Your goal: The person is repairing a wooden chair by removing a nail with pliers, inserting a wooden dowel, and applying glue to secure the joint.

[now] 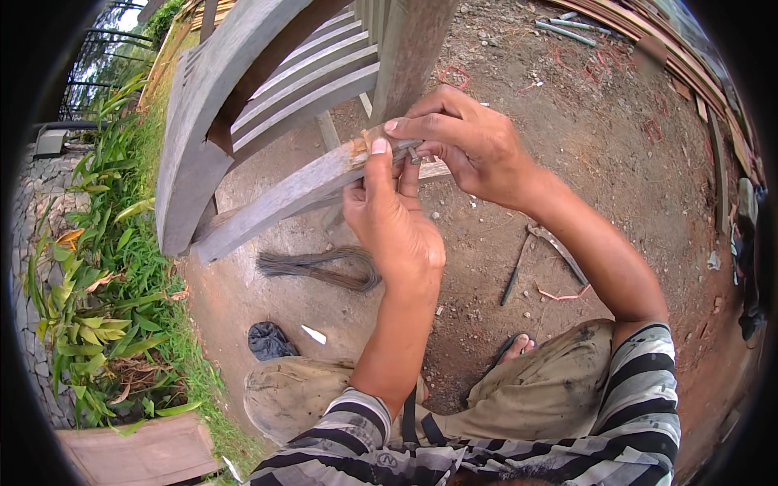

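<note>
A weathered grey wooden bar (284, 194) slants up from the lower left of a slatted wooden furniture frame (409, 57). Its right end is split and rough, with paler bare wood. My left hand (397, 227) grips this end, thumb on top and fingers around the underside. My right hand (474, 146) is closed at the same end, thumb and fingers around the split wood beside a small metal piece (415, 155), which looks like a nail or bolt. Whether the right fingers hold that piece or only the wood, I cannot make out.
Below the bar lie a wire bundle (316, 267), a dark bag (270, 342) and long-handled cutters (559, 247). Plants (105, 308) and grass border the left. Timber boards (681, 57) and pipes (567, 28) lie along the upper right. My legs and sandalled foot are at the bottom.
</note>
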A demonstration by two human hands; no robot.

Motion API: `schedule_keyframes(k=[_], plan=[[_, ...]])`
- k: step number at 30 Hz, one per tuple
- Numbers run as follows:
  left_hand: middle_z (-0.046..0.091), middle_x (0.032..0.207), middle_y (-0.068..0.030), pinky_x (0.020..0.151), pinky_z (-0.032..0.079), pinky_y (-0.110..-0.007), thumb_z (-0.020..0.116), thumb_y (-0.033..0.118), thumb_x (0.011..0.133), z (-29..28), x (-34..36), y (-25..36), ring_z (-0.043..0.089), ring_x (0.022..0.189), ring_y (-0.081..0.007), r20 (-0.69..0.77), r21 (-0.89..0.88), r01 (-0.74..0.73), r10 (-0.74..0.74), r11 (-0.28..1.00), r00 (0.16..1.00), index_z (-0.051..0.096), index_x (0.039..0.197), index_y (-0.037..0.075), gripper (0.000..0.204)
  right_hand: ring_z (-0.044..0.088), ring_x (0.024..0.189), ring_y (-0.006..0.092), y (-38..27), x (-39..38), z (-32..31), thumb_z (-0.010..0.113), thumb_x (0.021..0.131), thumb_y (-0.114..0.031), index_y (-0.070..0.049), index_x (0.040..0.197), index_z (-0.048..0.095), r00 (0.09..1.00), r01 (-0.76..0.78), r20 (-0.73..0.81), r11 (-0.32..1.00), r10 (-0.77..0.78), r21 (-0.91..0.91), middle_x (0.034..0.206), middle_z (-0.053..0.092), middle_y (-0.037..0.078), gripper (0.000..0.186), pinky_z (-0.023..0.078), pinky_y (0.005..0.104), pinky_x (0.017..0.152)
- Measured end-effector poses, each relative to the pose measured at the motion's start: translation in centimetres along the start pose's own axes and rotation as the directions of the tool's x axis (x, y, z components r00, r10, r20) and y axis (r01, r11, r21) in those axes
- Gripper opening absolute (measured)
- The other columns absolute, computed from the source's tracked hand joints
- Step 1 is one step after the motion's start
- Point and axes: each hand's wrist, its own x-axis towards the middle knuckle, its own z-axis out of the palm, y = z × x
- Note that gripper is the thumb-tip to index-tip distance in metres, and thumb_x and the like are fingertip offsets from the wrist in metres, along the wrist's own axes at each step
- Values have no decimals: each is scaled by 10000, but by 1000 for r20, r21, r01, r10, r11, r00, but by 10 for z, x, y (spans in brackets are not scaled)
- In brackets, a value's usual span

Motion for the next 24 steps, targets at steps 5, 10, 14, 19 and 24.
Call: schedule_keyframes(k=[5,10,14,19,24], plan=[[618,1210,-70,906,552,-293,688,180,1015,37,-16,19,627,1064,-122,-38,-94,87,-91,992,995,568,1188,28,260,694,919,299,-23,31,-25,631,749,153,-116,1193,725,996,-26,80,998,30,-48,1020,656,94,527,581,397,736],[632,1075,-67,784,574,-288,665,211,1037,58,-17,26,642,889,-116,-171,-198,107,-141,974,975,556,1121,33,226,695,939,315,-35,51,-36,652,787,136,-113,1193,732,986,-53,156,996,63,-66,1048,679,110,482,583,388,767],[655,998,-78,736,577,-315,698,231,1005,51,-12,27,648,811,-142,-195,-184,55,-92,981,976,591,1085,21,249,710,966,284,-45,61,-33,695,813,109,-100,1216,729,980,-69,189,997,64,18,1094,703,124,455,591,360,810],[667,883,-97,621,554,-301,714,208,986,55,-13,23,647,682,-153,-238,-165,26,-65,986,969,584,981,-13,256,712,1047,198,-47,35,-43,703,916,40,-84,1381,646,919,-373,204,911,338,174,1233,714,128,484,591,345,858],[676,857,-95,586,553,-245,750,238,967,55,-23,43,668,665,-141,-266,-97,54,-78,994,961,577,1011,-12,306,704,1023,183,-47,-44,-70,625,1043,-140,-35,1438,572,766,-638,50,749,641,181,1232,712,142,412,584,315,849]])
